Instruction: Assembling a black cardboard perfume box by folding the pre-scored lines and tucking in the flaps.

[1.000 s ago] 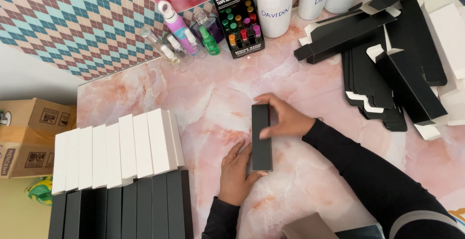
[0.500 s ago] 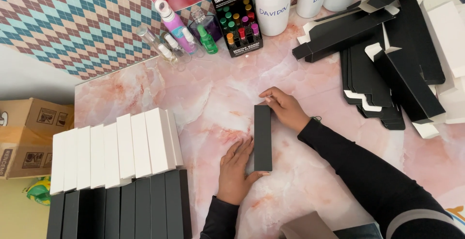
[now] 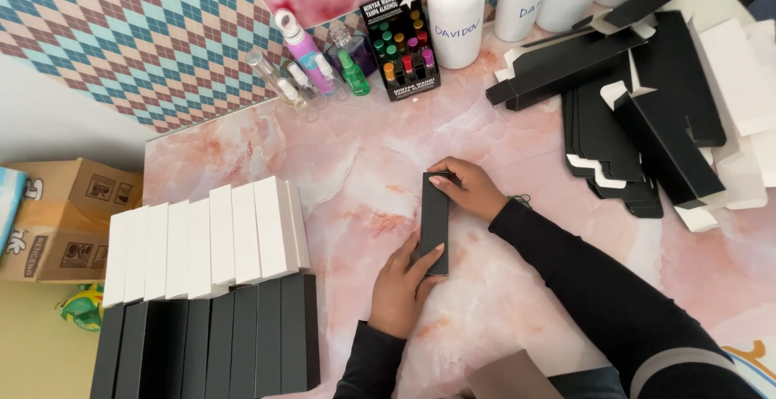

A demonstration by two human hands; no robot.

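A long narrow black box lies on the pink marble tabletop, running away from me. My left hand grips its near end, fingers along its side. My right hand holds its far end, fingertips pressing on the end flap. Both arms wear black sleeves.
At left stand rows of finished boxes, white ones behind and black ones in front. Flat unfolded black and white cartons pile up at the right. Small spray bottles, a dark display box and white bottles line the back. Cardboard boxes sit off the table's left edge.
My right hand has slid from over the box's far half to its far end, now pressing the flap. The box has shifted slightly; my left hand stays at the near end.
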